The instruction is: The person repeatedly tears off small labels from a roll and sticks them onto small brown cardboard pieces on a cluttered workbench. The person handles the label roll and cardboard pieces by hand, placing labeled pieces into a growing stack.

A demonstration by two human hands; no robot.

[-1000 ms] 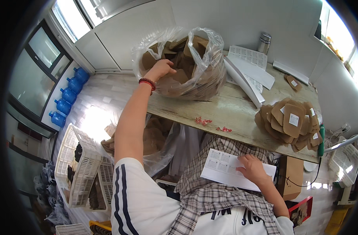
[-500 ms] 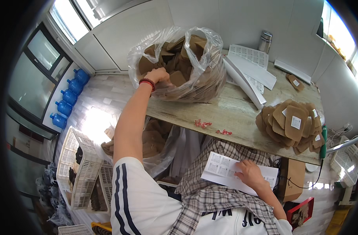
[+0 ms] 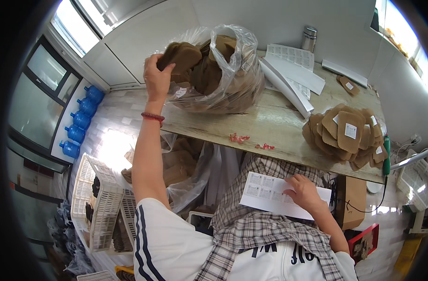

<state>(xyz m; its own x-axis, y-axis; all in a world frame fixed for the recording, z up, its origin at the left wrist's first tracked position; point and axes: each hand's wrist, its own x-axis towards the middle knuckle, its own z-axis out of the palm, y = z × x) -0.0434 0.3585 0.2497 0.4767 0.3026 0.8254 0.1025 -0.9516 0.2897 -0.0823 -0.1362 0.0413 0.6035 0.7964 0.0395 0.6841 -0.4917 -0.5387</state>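
Note:
My left hand [image 3: 157,78] is closed around a small stack of brown rounded pads [image 3: 183,55], held at the left rim of a clear plastic bag [image 3: 245,77]. More brown pads fill the bag, which stands on the table. Across my lap, over a plaid cloth [image 3: 232,199], lies a white sheet of printed labels [image 3: 259,194]. My right hand [image 3: 308,195] rests on that sheet with thumb and fingers apart. At the table's right end is a pile of similar pads [image 3: 335,129], some bearing small white labels.
White label sheets [image 3: 300,77] and a metal flask [image 3: 309,38] are at the table's back. Red scraps [image 3: 238,138] lie by the front edge. A green-handled tool [image 3: 386,154] hangs at the right corner. White plastic crates [image 3: 104,215] stand on the floor at left.
My left hand has come up and left out of the bag's interior, now gripping a stack of brown pads. My right hand stays on the label sheet.

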